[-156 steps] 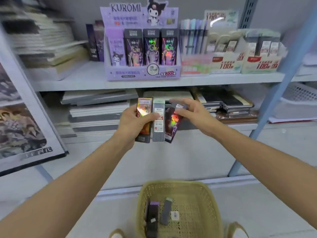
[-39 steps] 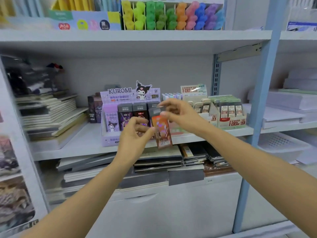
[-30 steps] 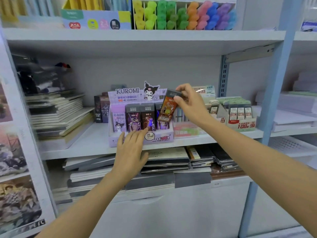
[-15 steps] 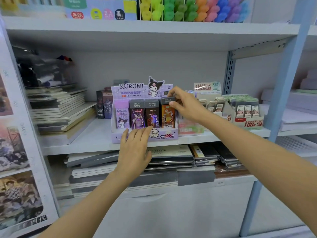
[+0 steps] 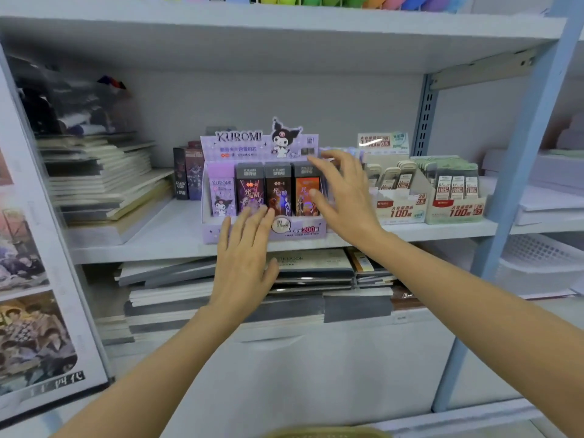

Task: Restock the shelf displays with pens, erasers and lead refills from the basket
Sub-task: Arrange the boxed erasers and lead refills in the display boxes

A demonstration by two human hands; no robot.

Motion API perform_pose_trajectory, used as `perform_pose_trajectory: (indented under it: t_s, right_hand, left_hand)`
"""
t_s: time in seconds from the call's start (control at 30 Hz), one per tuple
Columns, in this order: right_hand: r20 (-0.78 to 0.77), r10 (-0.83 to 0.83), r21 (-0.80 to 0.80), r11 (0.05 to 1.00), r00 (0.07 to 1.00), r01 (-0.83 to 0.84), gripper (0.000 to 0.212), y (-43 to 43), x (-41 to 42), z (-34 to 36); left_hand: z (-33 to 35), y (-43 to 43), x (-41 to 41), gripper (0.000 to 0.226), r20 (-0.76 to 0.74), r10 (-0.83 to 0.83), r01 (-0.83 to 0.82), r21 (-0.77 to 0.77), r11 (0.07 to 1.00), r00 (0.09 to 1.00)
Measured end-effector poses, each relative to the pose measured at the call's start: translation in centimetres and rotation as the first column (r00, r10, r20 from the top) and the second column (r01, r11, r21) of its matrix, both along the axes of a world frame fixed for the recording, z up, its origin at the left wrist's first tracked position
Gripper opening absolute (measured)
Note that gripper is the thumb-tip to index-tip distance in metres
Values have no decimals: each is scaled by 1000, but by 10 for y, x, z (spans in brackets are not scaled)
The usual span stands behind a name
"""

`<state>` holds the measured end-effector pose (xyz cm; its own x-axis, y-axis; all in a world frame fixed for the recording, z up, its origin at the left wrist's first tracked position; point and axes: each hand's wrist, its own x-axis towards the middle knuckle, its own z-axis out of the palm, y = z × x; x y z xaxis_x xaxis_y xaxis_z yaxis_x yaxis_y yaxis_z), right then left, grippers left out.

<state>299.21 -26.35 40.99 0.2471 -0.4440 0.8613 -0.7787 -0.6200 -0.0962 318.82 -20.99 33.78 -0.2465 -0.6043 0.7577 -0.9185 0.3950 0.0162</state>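
Lead refills are the step in hand, by my judgement: the orange pack (image 5: 305,192) stands upright in the rightmost slot of the purple Kuromi display (image 5: 262,142), level with the two dark packs and the lilac one to its left, so this slot looks filled.

My right hand (image 5: 344,200) hangs just in front of that pack, fingers (image 5: 322,172) spread wide and holding nothing. The thumb is close to the pack's right edge, though I cannot tell whether it touches.

My left hand (image 5: 243,263) is flat and open too. Its straight fingertips rest on the display's low front lip, which I take to be steadying the box on the shelf (image 5: 158,245).

The basket (image 5: 325,434) shows only as a sliver of woven rim at the bottom edge, below my arms, and its contents are hidden.

Next I would draw both hands back and look down into the basket for another item. Then I must match it to its proper display, because the green-and-cream refill boxes (image 5: 401,210) sit just beside the purple one and carry different stock.
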Motion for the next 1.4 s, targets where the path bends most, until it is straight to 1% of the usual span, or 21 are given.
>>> perform_pose_trajectory:
  t_s: [0.07, 0.13, 0.2, 0.27, 0.3, 0.37, 0.43, 0.5, 0.57, 0.6, 0.63, 0.67, 0.7, 0.73, 0.77, 0.8, 0.93, 1.0, 1.13, 1.27, 1.4]
  right_hand:
    - [28, 186, -1, 982, 982, -186, 31, 14, 4, -23]
    - [31, 324, 124, 937, 946, -325, 19, 28, 8, -61]
    - [5, 371, 310, 883, 929, -354, 15, 38, 12, -111]
    - [-59, 388, 505, 806, 920, -308, 14, 43, 12, -171]
    - [-85, 398, 601, 751, 914, -271, 16, 45, 11, -201]
    - [-103, 409, 774, 605, 907, -185, 19, 48, 10, -261]
    - [-106, 425, 896, 433, 899, -100, 21, 55, 8, -316]
    - [-120, 472, 964, 265, 874, -11, 22, 67, 5, -366]
    - [-115, 537, 993, 93, 836, 77, 25, 83, -2, -410]
    - [-103, 563, 993, 8, 820, 119, 27, 93, -6, -430]
    - [-94, 582, 985, -65, 808, 161, 31, 103, -10, -448]
    - [-86, 592, 971, -129, 801, 200, 36, 114, -15, -464]
    - [-79, 596, 956, -183, 799, 231, 42, 124, -19, -478]
    - [-72, 598, 941, -225, 798, 254, 46, 133, -23, -490]
    - [-70, 603, 932, -245, 795, 268, 48, 141, -27, -500]
    - [-74, 606, 929, -247, 792, 276, 47, 147, -29, -508]
    - [-78, 602, 923, -257, 795, 285, 38, 152, -31, -524]
    - [-77, 614, 928, -243, 786, 281, 34, 154, -30, -526]
    - [-18, 551, 948, -255, 834, 188, 30, 159, -32, -526]
    - [54, 528, 938, -317, 848, 138, 27, 165, -33, -522]
    - [76, 513, 952, -293, 855, 91, 28, 158, -30, -513]
  left_hand:
    - [-20, 6, 1, 66, -67, -8, 1, -108, 994, 998]
    - [-52, 12, 2, 56, -129, -17, 3, -108, 994, 992]
    - [-93, 17, 5, 45, -114, -27, 29, 14, 999, 993]
    - [-142, 23, 9, 35, -68, -60, 75, 230, 970, 996]
    - [-167, 27, 12, 31, -64, -81, 99, 350, 931, 995]
    - [-220, 38, 19, 26, -78, -103, 129, 540, 832, 992]
    - [-269, 52, 26, 24, -93, -94, 132, 683, 718, 991]
    - [-311, 66, 31, 28, -51, -77, 87, 806, 586, 996]
    - [-342, 80, 31, 33, -1, -100, 50, 867, 496, 995]
    - [-355, 87, 31, 40, 18, -125, 44, 878, 477, 992]
    - [-365, 94, 31, 51, 65, -156, 19, 873, 487, 986]
    - [-375, 101, 30, 60, 118, -171, -12, 853, 521, 978]
    - [-383, 106, 29, 61, 149, -184, -29, 845, 533, 972]
    - [-389, 110, 30, 56, 171, -187, -44, 841, 540, 967]
    - [-396, 113, 30, 50, 168, -185, -43, 841, 539, 968]
    - [-402, 116, 31, 50, 157, -173, -43, 847, 529, 972]
    - [-423, 122, 27, 64, 104, -148, -36, 914, 405, 983]
    - [-427, 124, 24, 71, 97, -125, -41, 921, 387, 987]
    - [-431, 124, 23, 75, 113, -96, -72, 933, 352, 989]
    - [-432, 123, 23, 64, 143, -94, -101, 930, 355, 985]
    - [-426, 121, 20, 54, 147, -84, -102, 914, 393, 986]
